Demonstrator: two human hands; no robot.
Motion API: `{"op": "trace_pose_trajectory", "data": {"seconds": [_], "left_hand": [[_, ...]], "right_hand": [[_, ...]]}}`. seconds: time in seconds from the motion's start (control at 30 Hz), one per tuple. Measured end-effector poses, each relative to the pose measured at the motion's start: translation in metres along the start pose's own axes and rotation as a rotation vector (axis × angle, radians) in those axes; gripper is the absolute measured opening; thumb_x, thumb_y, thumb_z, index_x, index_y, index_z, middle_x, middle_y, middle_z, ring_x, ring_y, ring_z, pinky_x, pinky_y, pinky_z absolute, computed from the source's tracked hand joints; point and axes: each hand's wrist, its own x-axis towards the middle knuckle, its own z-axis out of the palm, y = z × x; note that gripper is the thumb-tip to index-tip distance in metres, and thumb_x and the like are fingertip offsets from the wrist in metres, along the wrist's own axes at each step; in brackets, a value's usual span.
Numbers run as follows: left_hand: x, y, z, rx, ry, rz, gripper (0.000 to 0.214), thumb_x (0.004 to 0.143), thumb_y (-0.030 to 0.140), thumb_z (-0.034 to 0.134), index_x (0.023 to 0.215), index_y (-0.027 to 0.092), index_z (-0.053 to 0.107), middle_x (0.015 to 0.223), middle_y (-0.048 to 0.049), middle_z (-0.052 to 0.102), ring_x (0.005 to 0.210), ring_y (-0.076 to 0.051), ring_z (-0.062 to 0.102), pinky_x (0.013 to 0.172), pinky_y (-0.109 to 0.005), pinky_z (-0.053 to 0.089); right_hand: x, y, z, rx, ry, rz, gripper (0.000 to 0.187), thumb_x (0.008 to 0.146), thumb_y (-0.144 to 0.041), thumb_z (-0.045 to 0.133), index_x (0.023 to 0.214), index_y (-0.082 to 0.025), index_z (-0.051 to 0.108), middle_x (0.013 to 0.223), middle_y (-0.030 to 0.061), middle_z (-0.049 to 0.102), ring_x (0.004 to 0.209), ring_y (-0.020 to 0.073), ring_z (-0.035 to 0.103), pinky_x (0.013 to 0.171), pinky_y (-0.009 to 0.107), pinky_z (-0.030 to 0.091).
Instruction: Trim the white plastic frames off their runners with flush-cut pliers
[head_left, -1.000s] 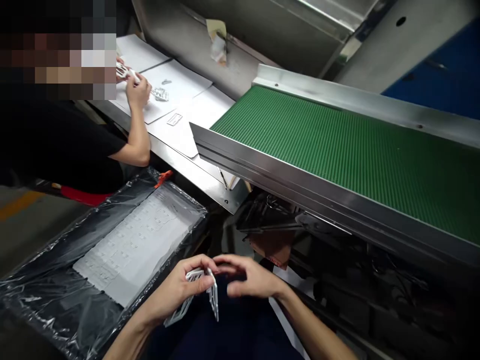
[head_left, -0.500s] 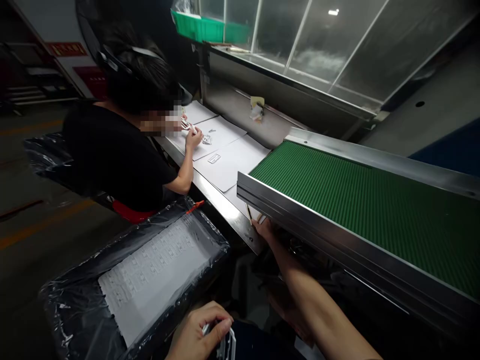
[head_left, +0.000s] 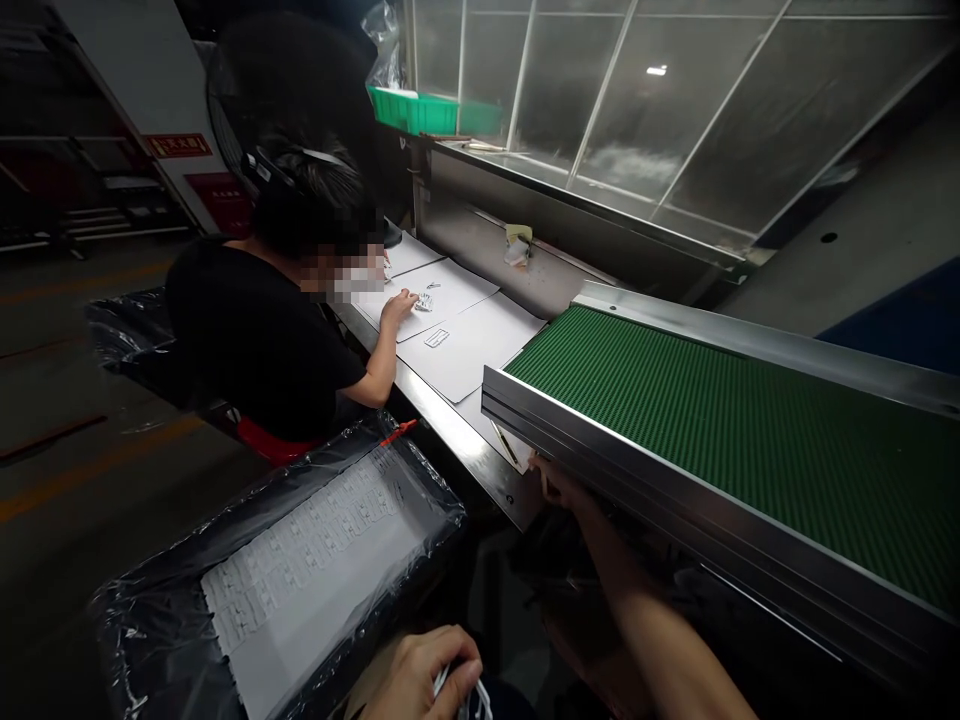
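Note:
My left hand (head_left: 424,678) is closed at the bottom centre on a white plastic frame (head_left: 480,700), which the picture edge cuts off. Farther forward, my right hand (head_left: 553,484) reaches to the table's front corner, beside and below the conveyor's metal side. Its fingers are curled in shadow, and what they hold, if anything, I cannot make out. Just left of it a slim dark pen-like tool (head_left: 505,443) lies on the white sheet (head_left: 480,350). One outlined white part (head_left: 436,339) rests on the sheets farther back.
A green ribbed conveyor belt (head_left: 712,430) fills the right side. At left stands a bin lined with black plastic (head_left: 157,580), holding rows of white parts (head_left: 300,540) on a pale sheet. A seated co-worker (head_left: 255,330) works at the table, one hand (head_left: 397,308) near small pieces.
My right hand has drawn back from the pen-like tool, which stays on the sheet. My left hand sits slightly lower and farther right. The co-worker's hand has shifted toward the small pieces.

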Motion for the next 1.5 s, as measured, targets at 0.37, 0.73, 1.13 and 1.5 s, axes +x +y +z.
{"op": "trace_pose_trajectory", "data": {"seconds": [0.37, 0.73, 1.13, 1.5], "left_hand": [[0.002, 0.017, -0.010, -0.015, -0.120, 0.002, 0.030, 0.089, 0.042, 0.042, 0.084, 0.019, 0.060, 0.075, -0.0013, 0.061, 0.068, -0.016, 0.053, 0.062, -0.024, 0.037], [0.025, 0.025, -0.009, -0.071, -0.385, 0.007, 0.027, 0.090, 0.042, 0.043, 0.083, 0.020, 0.056, 0.071, 0.0039, 0.053, 0.065, -0.012, 0.045, 0.059, -0.025, 0.033], [0.034, 0.029, 0.007, -0.047, -0.431, 0.041, 0.031, 0.091, 0.045, 0.040, 0.082, 0.019, 0.053, 0.072, 0.0026, 0.055, 0.067, -0.014, 0.048, 0.059, -0.026, 0.033], [0.032, 0.036, 0.009, -0.027, -0.458, 0.067, 0.026, 0.091, 0.040, 0.041, 0.080, 0.019, 0.051, 0.071, 0.0037, 0.053, 0.067, -0.013, 0.046, 0.060, -0.025, 0.034]], "right_hand": [[-0.154, 0.024, -0.015, 0.610, -0.562, 0.143, 0.048, 0.074, -0.021, 0.034, 0.119, -0.016, 0.050, 0.101, 0.0094, 0.063, 0.092, 0.0206, 0.061, 0.079, 0.037, 0.047], [-0.228, -0.018, -0.090, -0.414, -0.686, -0.230, 0.037, 0.073, -0.030, 0.060, 0.109, -0.025, 0.054, 0.094, 0.0028, 0.056, 0.082, 0.0178, 0.051, 0.071, 0.030, 0.040], [-0.224, -0.025, -0.102, -0.654, -0.706, -0.342, 0.045, 0.068, -0.026, 0.055, 0.113, -0.024, 0.052, 0.089, 0.0029, 0.052, 0.076, 0.0177, 0.050, 0.068, 0.030, 0.039], [-0.218, -0.038, -0.107, -0.781, -0.752, -0.467, 0.030, 0.073, -0.030, 0.052, 0.102, -0.023, 0.054, 0.081, 0.0028, 0.051, 0.067, 0.0164, 0.050, 0.059, 0.027, 0.033]]}}
